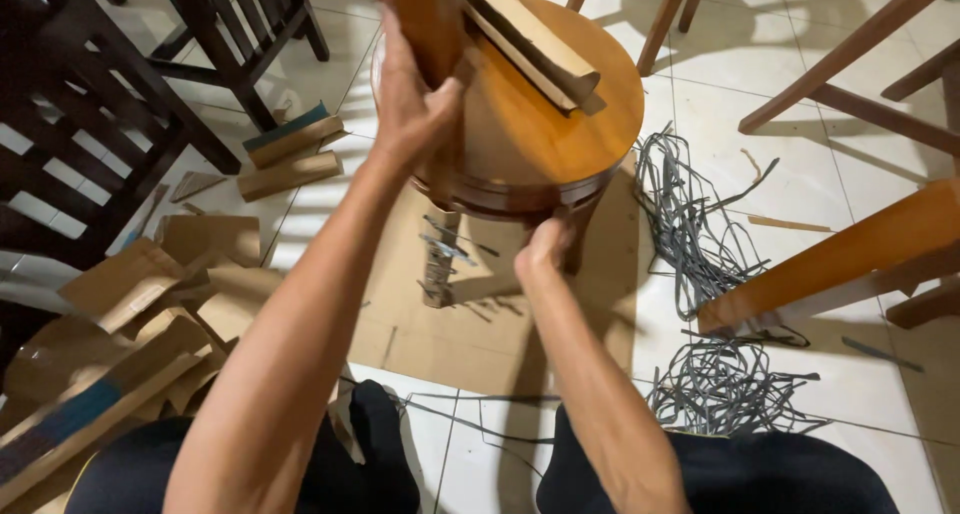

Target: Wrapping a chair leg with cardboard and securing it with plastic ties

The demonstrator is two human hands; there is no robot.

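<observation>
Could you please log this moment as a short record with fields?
left hand: left hand grips an upright wooden leg
right hand: right hand at the lower rim of the round wooden stool
on stool: cardboard-wrapped piece
under stool: flat cardboard sheet
floor right: grey strapping tangle
floor left: cardboard scraps

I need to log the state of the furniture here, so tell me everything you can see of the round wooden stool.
The round wooden stool has a glossy honey-coloured disc seat with a darker brown rim. It stands upright on a flat cardboard sheet on the tiled floor, its legs mostly hidden beneath. A folded cardboard strip lies across the seat. The left hand grips an upright wooden piece at the seat's near-left edge; the right hand touches the underside by the rim.
</observation>
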